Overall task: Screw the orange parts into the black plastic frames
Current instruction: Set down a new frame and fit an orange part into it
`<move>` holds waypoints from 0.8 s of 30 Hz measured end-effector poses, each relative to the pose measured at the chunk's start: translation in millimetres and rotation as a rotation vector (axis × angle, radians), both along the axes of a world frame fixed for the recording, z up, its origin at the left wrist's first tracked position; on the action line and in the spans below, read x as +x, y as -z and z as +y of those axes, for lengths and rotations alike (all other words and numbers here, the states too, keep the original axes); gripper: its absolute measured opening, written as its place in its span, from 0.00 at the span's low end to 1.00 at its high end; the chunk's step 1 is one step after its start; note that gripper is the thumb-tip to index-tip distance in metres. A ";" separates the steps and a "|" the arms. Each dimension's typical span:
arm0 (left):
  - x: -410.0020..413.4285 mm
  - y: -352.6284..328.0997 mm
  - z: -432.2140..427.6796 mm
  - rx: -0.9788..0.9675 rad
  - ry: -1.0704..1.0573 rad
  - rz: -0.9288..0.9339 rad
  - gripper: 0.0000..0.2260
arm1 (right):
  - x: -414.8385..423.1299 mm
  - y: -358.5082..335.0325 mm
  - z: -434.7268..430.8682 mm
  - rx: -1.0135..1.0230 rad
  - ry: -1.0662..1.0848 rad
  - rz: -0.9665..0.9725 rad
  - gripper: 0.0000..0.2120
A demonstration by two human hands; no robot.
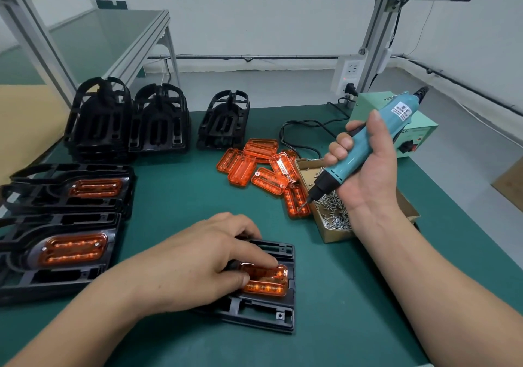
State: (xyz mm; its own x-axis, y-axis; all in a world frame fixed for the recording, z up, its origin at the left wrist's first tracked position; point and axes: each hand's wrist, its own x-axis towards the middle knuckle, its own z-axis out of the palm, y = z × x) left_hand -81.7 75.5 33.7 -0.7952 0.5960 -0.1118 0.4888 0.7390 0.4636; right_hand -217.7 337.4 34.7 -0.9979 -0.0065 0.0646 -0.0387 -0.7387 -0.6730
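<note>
Frame (pixel 263 307) lies flat on the mat, nearest the viewer. Orange part (pixel 266 280) is seated in the frame, long axis running left-right. Left hand (pixel 198 262) is pressed down on the part, fingertips (pixel 271 260) on its top edge, thumb on its left half; no pinch, just hold-down. Right hand (pixel 365 168) is closed around the driver (pixel 368 146), held up and to the right of the frame, over the screw box (pixel 331 211). Bit points down-left, toward the frame. A screw on the bit tip is likely, not certain. Screw holes of the part are hidden by the left hand or too blurred to place. Next move is judged a down-left swing of the driver to one end of the part; right hand is the one to travel.
</note>
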 end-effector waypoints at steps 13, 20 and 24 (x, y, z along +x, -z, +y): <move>-1.2 6.4 6.0 0.007 0.036 0.097 0.18 | -0.9 -0.1 1.6 0.013 0.007 -0.006 0.15; 0.0 6.5 8.7 0.002 0.058 0.116 0.17 | -0.2 -1.6 1.9 -0.009 0.006 -0.004 0.15; -0.7 4.1 0.5 0.092 0.046 0.014 0.22 | -0.5 -2.3 2.5 -0.014 0.010 -0.002 0.15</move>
